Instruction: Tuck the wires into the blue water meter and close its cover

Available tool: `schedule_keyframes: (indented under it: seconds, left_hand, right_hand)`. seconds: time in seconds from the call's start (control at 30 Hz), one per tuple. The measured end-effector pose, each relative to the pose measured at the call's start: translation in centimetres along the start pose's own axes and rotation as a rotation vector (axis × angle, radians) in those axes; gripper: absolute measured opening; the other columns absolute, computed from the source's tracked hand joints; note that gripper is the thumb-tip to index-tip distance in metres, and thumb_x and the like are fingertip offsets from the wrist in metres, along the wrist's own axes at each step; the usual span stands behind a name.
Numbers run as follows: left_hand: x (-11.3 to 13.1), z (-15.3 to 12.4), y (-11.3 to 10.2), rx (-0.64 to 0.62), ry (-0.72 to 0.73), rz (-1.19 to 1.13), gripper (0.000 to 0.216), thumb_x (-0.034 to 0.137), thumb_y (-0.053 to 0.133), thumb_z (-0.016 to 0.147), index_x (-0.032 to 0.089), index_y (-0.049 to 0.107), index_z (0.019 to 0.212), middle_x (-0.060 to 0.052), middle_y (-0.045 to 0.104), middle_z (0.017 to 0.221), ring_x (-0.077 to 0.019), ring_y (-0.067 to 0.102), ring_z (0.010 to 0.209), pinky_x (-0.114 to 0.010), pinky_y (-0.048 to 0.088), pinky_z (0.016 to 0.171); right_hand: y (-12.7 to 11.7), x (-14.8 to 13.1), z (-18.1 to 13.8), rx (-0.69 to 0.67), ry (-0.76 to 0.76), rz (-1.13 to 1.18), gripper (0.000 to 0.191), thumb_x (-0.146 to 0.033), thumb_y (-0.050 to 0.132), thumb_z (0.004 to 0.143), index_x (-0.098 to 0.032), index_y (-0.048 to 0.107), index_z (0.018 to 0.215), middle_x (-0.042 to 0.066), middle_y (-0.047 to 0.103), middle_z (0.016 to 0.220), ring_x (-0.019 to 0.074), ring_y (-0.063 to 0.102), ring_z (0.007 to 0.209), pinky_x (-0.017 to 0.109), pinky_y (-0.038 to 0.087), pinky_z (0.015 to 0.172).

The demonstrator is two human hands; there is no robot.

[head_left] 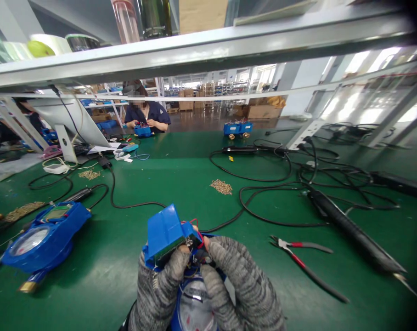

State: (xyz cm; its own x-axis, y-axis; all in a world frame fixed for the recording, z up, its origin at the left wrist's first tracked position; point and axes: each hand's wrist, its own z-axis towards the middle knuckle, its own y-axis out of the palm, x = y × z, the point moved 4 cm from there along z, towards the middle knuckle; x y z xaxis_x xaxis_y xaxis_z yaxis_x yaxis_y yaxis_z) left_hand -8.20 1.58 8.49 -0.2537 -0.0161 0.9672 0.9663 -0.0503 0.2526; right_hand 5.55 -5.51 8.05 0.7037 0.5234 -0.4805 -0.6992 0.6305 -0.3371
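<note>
Gripping one blue meter point(191, 294) low and close to the body, two gloved hands work together over the green table point(181, 179). The left hand point(160, 289) curls around the meter's side, its thumb pressed against the underside of the raised blue lid point(165, 232), which stands tilted up just above both hands. The right hand point(243, 285) is closed too, with fingertips pinching at the small wires point(196, 230) beside the lid's hinge; one red loop shows there, and the rest is too small to tell. A second blue meter point(43, 239) lies well to the left of the left hand, flat on the table with its dial up. One pair of red-handled pliers point(305, 262) rests just to the right of the right hand, jaws pointing back toward it. Beyond the pliers, farther right, lies one black electric screwdriver point(353, 234), its tip pointing toward the lower right, with black cables point(263, 184) looping ahead of the hands. Three little heaps of brass screws show: one point(221, 186) straight ahead of the hands, one point(89, 174) ahead and left, one point(22, 211) far left. Across the table, well ahead, one seated person point(146, 115) handles another blue meter, and a fourth blue meter point(238, 129) stands alone to that person's side.
</note>
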Motion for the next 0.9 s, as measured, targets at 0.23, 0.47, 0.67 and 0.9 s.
schedule_keyframes:
  seconds: [0.23, 0.47, 0.67, 0.9]
  left_hand:
    - [-0.6, 0.2, -0.3, -0.012, -0.043, 0.020, 0.047, 0.052, 0.089, 0.069, 0.017, 0.079, 0.099, -0.010, 0.076, 0.107, -0.0322, 0.073, 0.102, -0.036, 0.063, 0.096]
    - [-2.7, 0.3, -0.8, -0.005, 0.057, 0.134, 0.049, 0.054, 0.092, 0.065, 0.020, 0.080, 0.098, -0.010, 0.076, 0.107, -0.0303, 0.074, 0.099, -0.030, 0.064, 0.090]
    - [-3.5, 1.0, -0.5, -0.086, 0.130, 0.100, 0.049, 0.057, 0.088, 0.069, 0.019, 0.078, 0.098, -0.009, 0.077, 0.099, -0.0287, 0.075, 0.091, -0.033, 0.067, 0.083]
    - [-2.6, 0.8, -0.6, -0.349, 0.062, 0.050, 0.062, 0.041, 0.090, 0.074, 0.019, 0.067, 0.128, -0.012, 0.074, 0.113, -0.0307, 0.074, 0.101, -0.034, 0.066, 0.087]
  right_hand:
    - [0.2, 1.6, -0.6, -0.019, 0.126, 0.151, 0.038, -0.014, 0.059, 0.106, -0.030, 0.060, 0.141, 0.009, 0.062, 0.129, 0.0373, 0.061, 0.114, 0.061, 0.059, 0.097]
    - [0.8, 2.9, -0.3, -0.057, 0.228, 0.240, 0.028, -0.017, 0.056, 0.110, -0.030, 0.063, 0.134, 0.006, 0.063, 0.128, 0.0331, 0.061, 0.115, 0.053, 0.058, 0.100]
    - [0.5, 2.9, 0.5, -0.121, 0.281, 0.314, 0.026, -0.019, 0.057, 0.109, -0.031, 0.063, 0.131, 0.001, 0.063, 0.126, 0.0249, 0.063, 0.112, 0.034, 0.056, 0.101]
    - [-0.4, 2.3, 0.7, -0.169, 0.210, 0.393, 0.037, -0.019, 0.057, 0.106, -0.032, 0.056, 0.140, 0.002, 0.058, 0.133, 0.0264, 0.057, 0.120, 0.034, 0.051, 0.104]
